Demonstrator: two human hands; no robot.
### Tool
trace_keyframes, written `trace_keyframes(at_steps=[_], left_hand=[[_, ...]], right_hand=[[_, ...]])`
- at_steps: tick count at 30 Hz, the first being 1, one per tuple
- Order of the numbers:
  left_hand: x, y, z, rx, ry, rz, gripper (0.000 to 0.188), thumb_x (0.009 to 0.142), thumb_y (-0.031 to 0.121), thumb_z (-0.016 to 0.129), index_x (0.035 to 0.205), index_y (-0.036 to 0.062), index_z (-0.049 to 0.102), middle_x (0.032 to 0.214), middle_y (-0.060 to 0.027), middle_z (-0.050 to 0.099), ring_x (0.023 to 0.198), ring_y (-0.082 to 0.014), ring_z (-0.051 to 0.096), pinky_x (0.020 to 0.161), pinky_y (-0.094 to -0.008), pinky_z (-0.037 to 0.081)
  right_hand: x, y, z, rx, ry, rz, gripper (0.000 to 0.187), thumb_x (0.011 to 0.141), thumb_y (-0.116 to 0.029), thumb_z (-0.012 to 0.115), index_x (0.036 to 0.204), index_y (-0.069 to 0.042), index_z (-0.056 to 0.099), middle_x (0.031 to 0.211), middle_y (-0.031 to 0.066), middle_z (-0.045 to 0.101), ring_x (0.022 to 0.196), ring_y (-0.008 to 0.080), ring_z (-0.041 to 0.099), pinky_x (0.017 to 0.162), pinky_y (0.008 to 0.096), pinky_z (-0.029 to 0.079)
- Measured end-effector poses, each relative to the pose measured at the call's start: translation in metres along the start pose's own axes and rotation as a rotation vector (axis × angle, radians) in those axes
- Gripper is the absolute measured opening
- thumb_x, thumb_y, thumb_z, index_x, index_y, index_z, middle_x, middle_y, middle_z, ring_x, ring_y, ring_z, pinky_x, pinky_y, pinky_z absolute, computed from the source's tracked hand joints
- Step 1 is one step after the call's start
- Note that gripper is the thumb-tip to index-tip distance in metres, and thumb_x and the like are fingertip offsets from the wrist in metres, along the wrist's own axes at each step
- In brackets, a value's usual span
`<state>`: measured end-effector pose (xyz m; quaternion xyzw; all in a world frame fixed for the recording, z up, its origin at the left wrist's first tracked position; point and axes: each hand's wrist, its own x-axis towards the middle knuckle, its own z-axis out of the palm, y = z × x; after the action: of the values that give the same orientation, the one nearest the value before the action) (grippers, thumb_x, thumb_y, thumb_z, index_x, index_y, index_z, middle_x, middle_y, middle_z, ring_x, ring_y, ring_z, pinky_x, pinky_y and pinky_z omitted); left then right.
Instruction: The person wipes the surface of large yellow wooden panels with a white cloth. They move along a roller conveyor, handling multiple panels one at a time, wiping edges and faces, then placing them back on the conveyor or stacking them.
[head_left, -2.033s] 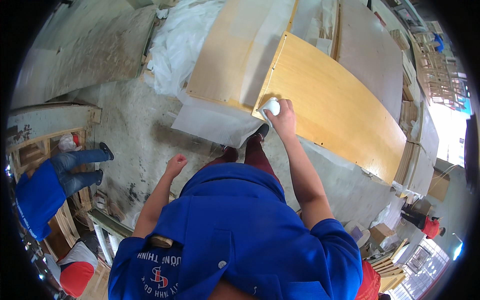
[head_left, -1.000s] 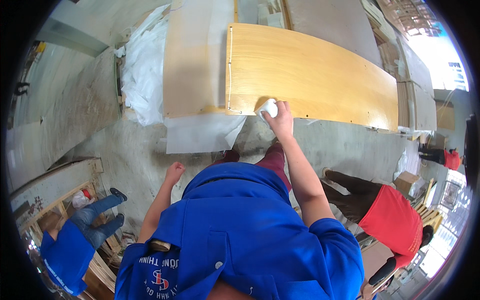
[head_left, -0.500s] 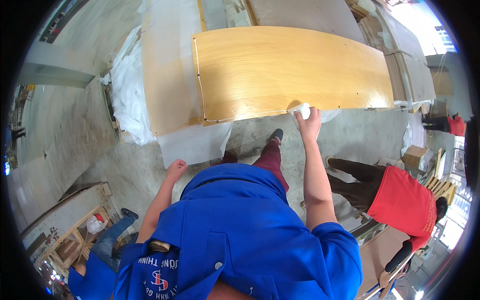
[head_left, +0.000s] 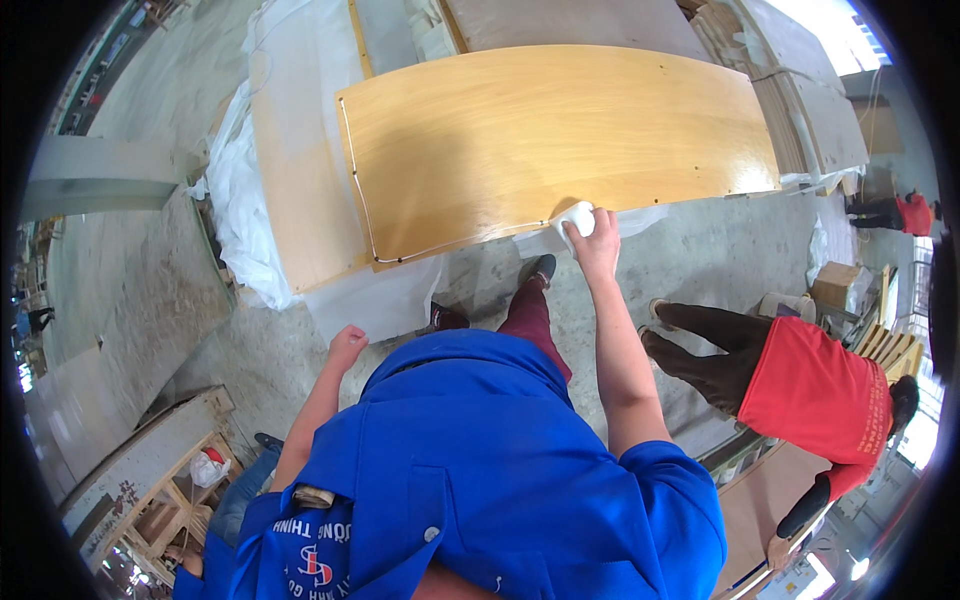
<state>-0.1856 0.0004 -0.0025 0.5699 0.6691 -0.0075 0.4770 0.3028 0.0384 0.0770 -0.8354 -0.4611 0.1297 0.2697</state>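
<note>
A long, glossy yellow wood-grain panel [head_left: 560,130] lies across the stack in front of me. A thin white line, like a bead of glue, follows its left edge and part of its near edge. My right hand [head_left: 597,245] grips a small white squeeze bottle [head_left: 573,222] at that near edge, its tip at the line's right end. Part of the bottle is hidden by my fingers. My left hand [head_left: 348,346] hangs by my left side, near the white sheet [head_left: 375,305] below the panel's left corner. Its fingers are curled in, with nothing visible in them.
Crumpled clear plastic wrap [head_left: 240,210] hangs at the stack's left side. More boards [head_left: 800,90] are piled at the far right. A person in a red shirt [head_left: 815,390] bends over a board on my right. Another person's blue-clad legs [head_left: 245,495] show at lower left beside a wooden frame [head_left: 160,510].
The view has shifted, so the panel and my right hand appear farther left. The bottle stays at nearly the same spot on the panel's edge. My left hand is still curled.
</note>
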Motion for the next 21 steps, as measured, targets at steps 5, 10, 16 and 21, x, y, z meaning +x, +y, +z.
trace_keyframes(at_steps=[5, 10, 16, 21], left_hand=[[0.006, 0.024, 0.012, 0.006, -0.019, -0.036, 0.023, 0.074, 0.022, 0.065, 0.088, 0.0049, 0.061, 0.087, -0.0093, 0.065, 0.084, -0.0214, 0.061, 0.077, -0.0317, 0.047], [0.017, 0.062, 0.031, -0.029, -0.040, -0.005, 0.023, 0.073, 0.020, 0.066, 0.089, 0.0039, 0.061, 0.087, -0.0094, 0.065, 0.084, -0.0205, 0.061, 0.077, -0.0309, 0.048], [0.028, 0.117, 0.062, -0.045, -0.066, 0.024, 0.025, 0.074, 0.020, 0.066, 0.091, 0.0030, 0.061, 0.088, -0.0096, 0.065, 0.085, -0.0203, 0.062, 0.077, -0.0310, 0.048], [0.037, 0.154, 0.084, -0.027, -0.110, 0.092, 0.026, 0.075, 0.022, 0.067, 0.092, 0.0028, 0.060, 0.089, -0.0097, 0.065, 0.085, -0.0207, 0.062, 0.076, -0.0312, 0.049]], right_hand=[[0.020, 0.028, -0.018, 0.049, 0.055, 0.041, 0.049, 0.068, -0.027, 0.073, 0.108, -0.007, 0.052, 0.106, 0.0129, 0.053, 0.091, 0.0350, 0.057, 0.077, 0.0434, 0.047], [0.049, 0.075, -0.046, 0.018, 0.133, 0.091, 0.047, 0.068, -0.027, 0.074, 0.106, -0.007, 0.053, 0.104, 0.0132, 0.053, 0.092, 0.0354, 0.056, 0.077, 0.0431, 0.046], [0.080, 0.132, -0.082, -0.008, 0.239, 0.158, 0.044, 0.067, -0.026, 0.075, 0.099, -0.004, 0.053, 0.102, 0.0136, 0.052, 0.090, 0.0348, 0.055, 0.076, 0.0428, 0.046], [0.096, 0.159, -0.104, -0.061, 0.240, 0.178, 0.042, 0.068, -0.028, 0.074, 0.097, -0.005, 0.053, 0.099, 0.0132, 0.052, 0.089, 0.0343, 0.055, 0.075, 0.0428, 0.046]])
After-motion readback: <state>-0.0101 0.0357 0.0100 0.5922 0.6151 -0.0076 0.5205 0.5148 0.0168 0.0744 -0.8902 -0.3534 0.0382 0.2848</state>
